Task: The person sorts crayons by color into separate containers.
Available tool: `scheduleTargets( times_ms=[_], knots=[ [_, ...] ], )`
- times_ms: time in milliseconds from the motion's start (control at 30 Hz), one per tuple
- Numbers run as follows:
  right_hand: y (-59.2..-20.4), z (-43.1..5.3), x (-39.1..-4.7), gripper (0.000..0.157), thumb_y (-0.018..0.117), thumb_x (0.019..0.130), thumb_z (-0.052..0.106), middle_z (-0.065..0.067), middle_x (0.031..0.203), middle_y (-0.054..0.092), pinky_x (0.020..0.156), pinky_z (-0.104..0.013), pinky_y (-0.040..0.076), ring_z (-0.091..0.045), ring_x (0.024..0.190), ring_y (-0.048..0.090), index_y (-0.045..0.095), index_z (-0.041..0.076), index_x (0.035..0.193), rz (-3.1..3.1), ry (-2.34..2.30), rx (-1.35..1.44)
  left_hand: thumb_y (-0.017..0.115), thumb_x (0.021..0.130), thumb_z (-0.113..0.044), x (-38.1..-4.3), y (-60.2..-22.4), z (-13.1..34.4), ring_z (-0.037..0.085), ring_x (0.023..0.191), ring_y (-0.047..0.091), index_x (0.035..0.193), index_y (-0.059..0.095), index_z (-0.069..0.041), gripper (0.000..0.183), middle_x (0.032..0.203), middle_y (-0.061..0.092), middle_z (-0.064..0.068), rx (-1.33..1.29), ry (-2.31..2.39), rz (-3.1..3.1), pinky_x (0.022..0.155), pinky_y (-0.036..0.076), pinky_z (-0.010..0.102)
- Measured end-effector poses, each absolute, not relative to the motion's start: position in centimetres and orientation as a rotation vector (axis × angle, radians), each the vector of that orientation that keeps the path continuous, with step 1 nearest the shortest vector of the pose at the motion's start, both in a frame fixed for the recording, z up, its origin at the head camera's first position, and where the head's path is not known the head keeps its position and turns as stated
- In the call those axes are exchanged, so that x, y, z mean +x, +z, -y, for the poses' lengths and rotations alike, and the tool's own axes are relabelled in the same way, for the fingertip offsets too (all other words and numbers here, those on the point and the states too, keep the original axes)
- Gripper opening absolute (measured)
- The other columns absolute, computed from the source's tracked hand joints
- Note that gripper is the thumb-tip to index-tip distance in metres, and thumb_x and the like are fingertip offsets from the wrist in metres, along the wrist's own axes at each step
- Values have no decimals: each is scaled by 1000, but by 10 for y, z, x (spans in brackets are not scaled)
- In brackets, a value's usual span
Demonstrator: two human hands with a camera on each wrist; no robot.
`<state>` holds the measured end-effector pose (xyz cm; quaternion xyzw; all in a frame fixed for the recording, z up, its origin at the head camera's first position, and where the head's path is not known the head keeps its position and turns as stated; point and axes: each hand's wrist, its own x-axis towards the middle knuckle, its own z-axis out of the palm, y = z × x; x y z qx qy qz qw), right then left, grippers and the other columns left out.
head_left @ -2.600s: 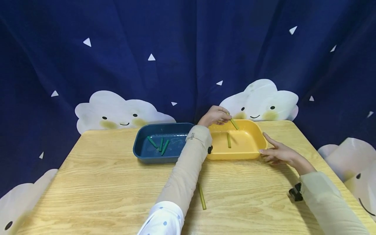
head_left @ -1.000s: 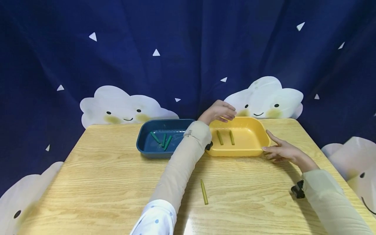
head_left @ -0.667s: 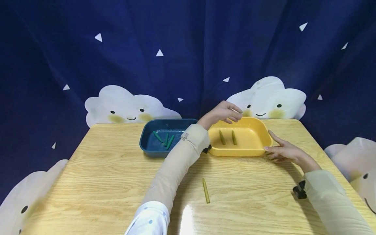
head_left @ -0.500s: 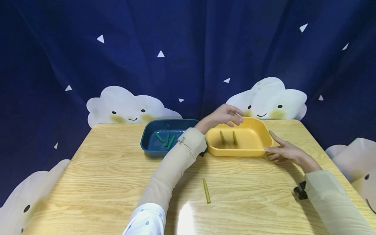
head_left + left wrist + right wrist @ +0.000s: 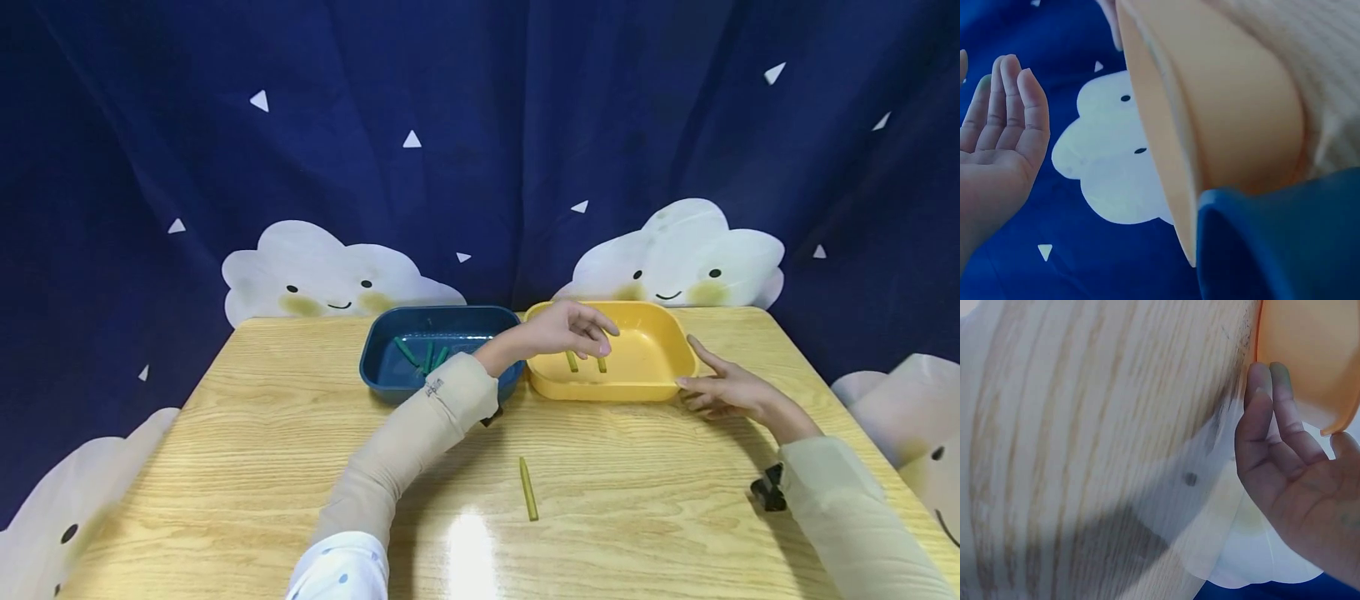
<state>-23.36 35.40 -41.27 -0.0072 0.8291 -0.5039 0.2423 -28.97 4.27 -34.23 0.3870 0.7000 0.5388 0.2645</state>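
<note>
My left hand (image 5: 567, 330) hovers over the left part of the yellow tray (image 5: 607, 390), fingers loosely bent and holding nothing. In the left wrist view its palm (image 5: 991, 178) is bare. Two dark yellow crayons (image 5: 602, 364) lie in that tray, partly covered by the hand. The right hand (image 5: 731, 393) touches the tray's right end with spread fingers; in the right wrist view its fingertips (image 5: 1260, 376) rest against the outer wall. A third yellow crayon (image 5: 528, 490) lies on the table, nearer the front. Several green crayons (image 5: 406, 351) lie in the blue tray (image 5: 386, 390).
The blue tray stands immediately left of the yellow one, below my left forearm (image 5: 420, 433). Both stand near the back edge of the wooden table (image 5: 247, 467). A dark blue curtain (image 5: 465, 167) with printed clouds hangs behind.
The left hand let go of a yellow crayon, which now lies in the yellow tray beside another. That hand then drew back lower and towards me. The right hand keeps its place at the tray.
</note>
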Motion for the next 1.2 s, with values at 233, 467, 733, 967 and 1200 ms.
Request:
scheduleTargets(
  times_ms=[233, 467, 733, 967, 1200],
  knots=[
    [-413, -354, -233, 93, 56, 91, 33, -20, 106, 62, 73, -39, 49, -27, 90, 63, -22, 23, 140, -2279, -1360, -4, 62, 83, 5, -273, -351, -28, 15, 79, 62, 112, 57, 11, 30, 93, 64, 21, 1156, 1422, -1839, 70, 50, 27],
    [-414, -354, -232, 93, 56, 91, 33, -20, 102, 64, 71, -37, 49, -26, 88, 63, -22, 23, 140, -2284, -1354, 5, 64, 81, 4, -265, -360, -12, 13, 77, 60, 112, 58, 7, 31, 84, 65, 12, 1240, 1327, -1863, 73, 49, 26],
    [-414, -352, -232, 93, 55, 91, 33, -17, 100, 64, 71, -38, 49, -25, 88, 63, -23, 23, 140, -2259, -1365, 6, 64, 81, 5, -259, -368, 12, 12, 72, 58, 116, 55, 9, 36, 82, 63, 11, 1311, 1275, -1865, 68, 50, 28],
    [-413, -353, -233, 93, 56, 91, 33, -16, 99, 65, 71, -37, 49, -24, 86, 63, -23, 23, 140, -2267, -1358, 10, 70, 77, 2, -257, -373, 30, 10, 63, 50, 117, 57, 6, 42, 82, 58, 14, 1298, 1171, -1866, 59, 44, 22],
    [-411, -353, -235, 93, 56, 91, 32, -14, 96, 65, 70, -37, 50, -23, 85, 63, -22, 22, 140, -2250, -1371, 9, 70, 76, 4, -254, -385, 39, 9, 58, 45, 115, 57, 9, 42, 81, 50, 21, 1307, 1119, -1774, 56, 42, 21]
  ],
)
